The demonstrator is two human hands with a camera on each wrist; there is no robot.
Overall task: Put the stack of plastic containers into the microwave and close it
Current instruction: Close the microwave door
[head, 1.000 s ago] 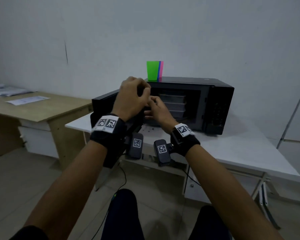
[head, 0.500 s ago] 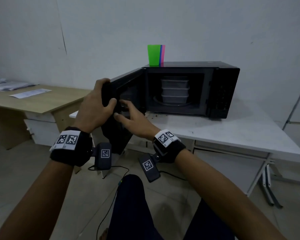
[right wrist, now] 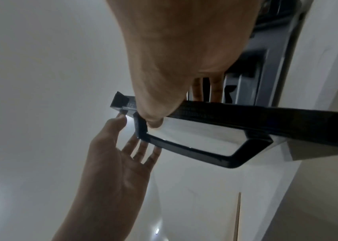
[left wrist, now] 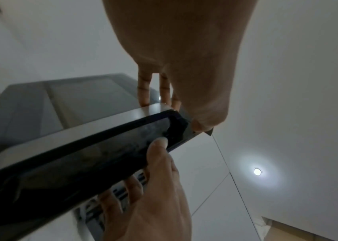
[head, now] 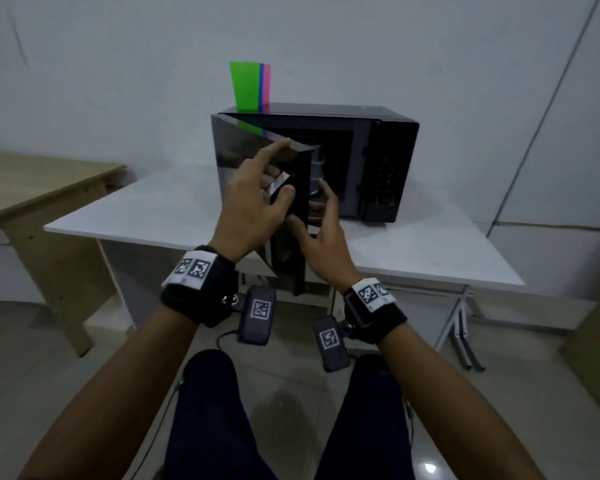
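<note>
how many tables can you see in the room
2. The white table holds the microwave, straight ahead of the person. The wooden table stands to its left, against the wall. Others may lie outside the frame.

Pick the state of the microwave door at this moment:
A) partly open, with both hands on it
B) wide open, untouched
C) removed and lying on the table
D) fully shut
A: the microwave door stands ajar from the microwave, the left hand on its outer face and the right hand at its free edge.
</note>
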